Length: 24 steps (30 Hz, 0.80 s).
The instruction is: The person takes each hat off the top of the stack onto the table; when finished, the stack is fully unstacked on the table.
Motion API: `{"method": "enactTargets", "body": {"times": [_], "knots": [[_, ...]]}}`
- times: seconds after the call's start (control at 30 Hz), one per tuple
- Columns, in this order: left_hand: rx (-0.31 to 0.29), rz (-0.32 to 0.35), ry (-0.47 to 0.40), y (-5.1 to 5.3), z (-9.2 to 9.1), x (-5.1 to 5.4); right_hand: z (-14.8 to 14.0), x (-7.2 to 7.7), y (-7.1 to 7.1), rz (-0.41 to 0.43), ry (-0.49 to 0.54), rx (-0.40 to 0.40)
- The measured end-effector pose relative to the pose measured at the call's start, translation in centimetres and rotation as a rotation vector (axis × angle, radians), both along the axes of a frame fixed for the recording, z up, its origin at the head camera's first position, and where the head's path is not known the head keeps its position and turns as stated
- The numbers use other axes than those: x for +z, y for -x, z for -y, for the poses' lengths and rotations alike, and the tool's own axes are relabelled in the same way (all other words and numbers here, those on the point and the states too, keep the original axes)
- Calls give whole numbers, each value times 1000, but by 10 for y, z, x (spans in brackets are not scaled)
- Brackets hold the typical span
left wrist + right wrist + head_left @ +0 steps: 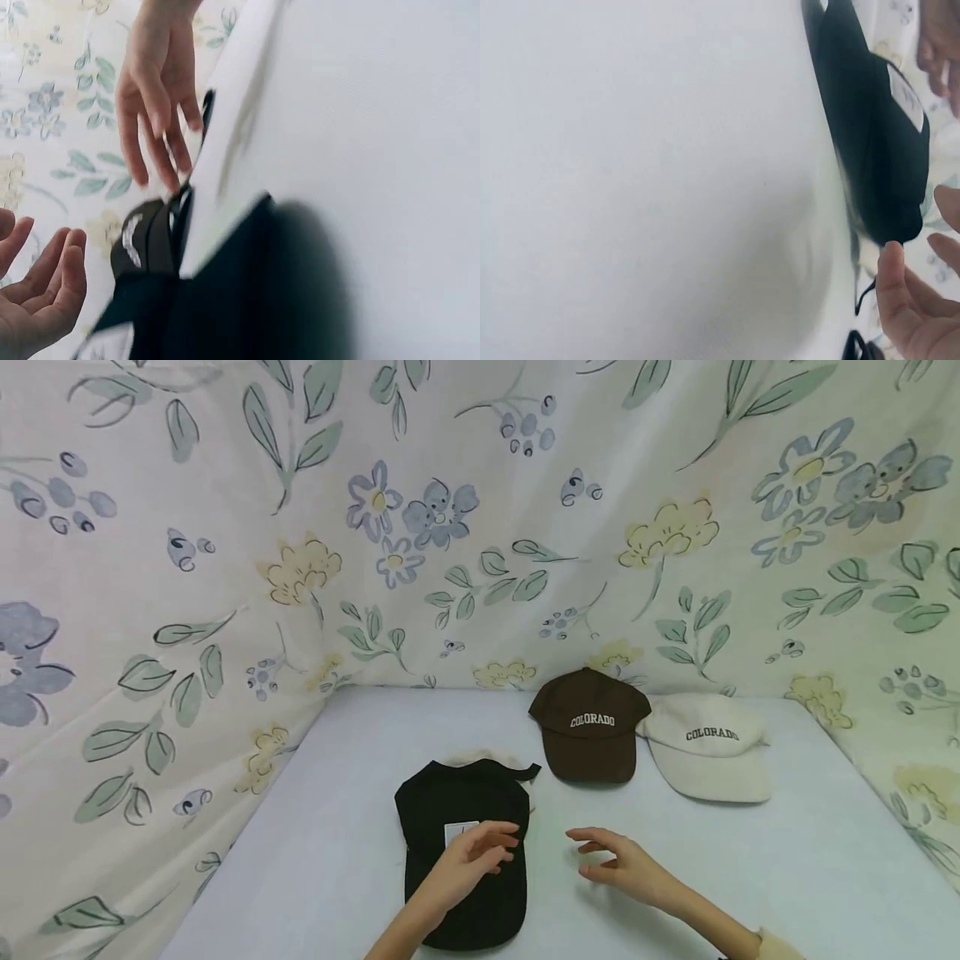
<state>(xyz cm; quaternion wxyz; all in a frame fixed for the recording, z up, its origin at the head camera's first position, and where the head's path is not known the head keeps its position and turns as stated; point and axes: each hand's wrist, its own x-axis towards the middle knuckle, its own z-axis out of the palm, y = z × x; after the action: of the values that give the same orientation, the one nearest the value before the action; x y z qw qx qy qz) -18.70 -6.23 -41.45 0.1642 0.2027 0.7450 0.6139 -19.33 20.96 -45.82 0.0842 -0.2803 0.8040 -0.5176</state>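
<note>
Black fabric baseball cap [487, 902] with a white patch [453, 831] lies beneath the loosely spread, empty left hand [478, 853]. Beside it, the right hand [624, 867] hangs empty, fingers parted.

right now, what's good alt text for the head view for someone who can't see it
A person's left grip hovers above a black cap on a white table, and their right grip hangs empty to its right. Farther back at right are a brown cap and a cream cap, both marked COLORADO, before a floral cloth.
</note>
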Motion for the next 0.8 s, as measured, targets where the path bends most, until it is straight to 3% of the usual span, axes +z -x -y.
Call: {"method": "enactTargets", "body": {"times": [0.17,0.37,0.67,0.8], "knots": [[31,63,1,-18,53,-13,0,-2,-12,11,3,48],[144,136,48,-31,96,-27,3,-2,-13,61,2,83],[296,188,110,-46,113,-55,28,-11,-13,69,23,169],[344,199,135,-49,112,-64,39,-14,-14,141,12,220]]}}
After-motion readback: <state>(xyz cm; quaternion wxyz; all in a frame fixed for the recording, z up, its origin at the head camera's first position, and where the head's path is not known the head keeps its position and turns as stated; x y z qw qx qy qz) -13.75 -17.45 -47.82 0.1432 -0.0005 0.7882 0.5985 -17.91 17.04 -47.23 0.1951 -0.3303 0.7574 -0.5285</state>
